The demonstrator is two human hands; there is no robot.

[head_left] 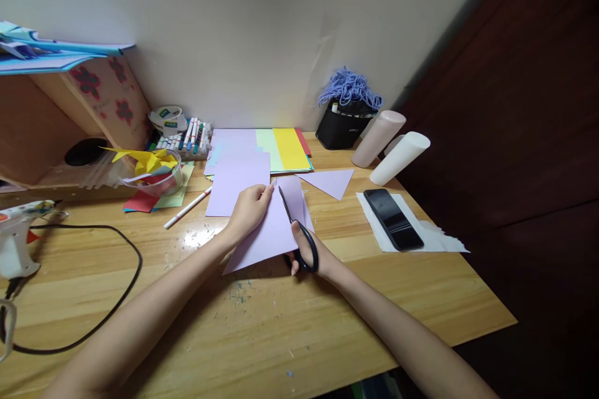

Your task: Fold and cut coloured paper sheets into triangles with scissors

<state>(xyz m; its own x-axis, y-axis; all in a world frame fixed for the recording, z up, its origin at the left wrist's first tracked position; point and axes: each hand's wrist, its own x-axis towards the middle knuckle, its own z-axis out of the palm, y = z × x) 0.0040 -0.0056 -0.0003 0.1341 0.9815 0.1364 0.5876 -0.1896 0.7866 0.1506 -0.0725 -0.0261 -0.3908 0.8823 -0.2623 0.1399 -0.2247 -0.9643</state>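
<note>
between closed left fingers (262,194) and scissors (299,224) in a curled right hand (303,248), lilac paper (269,234) is pinched.

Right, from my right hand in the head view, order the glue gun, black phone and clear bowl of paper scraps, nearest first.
1. Black phone: to the right of the right hand.
2. Clear bowl of paper scraps: to the left, towards the wall.
3. Glue gun: at the far left.

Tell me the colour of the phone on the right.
Black; the phone shows best in the head view.
</note>
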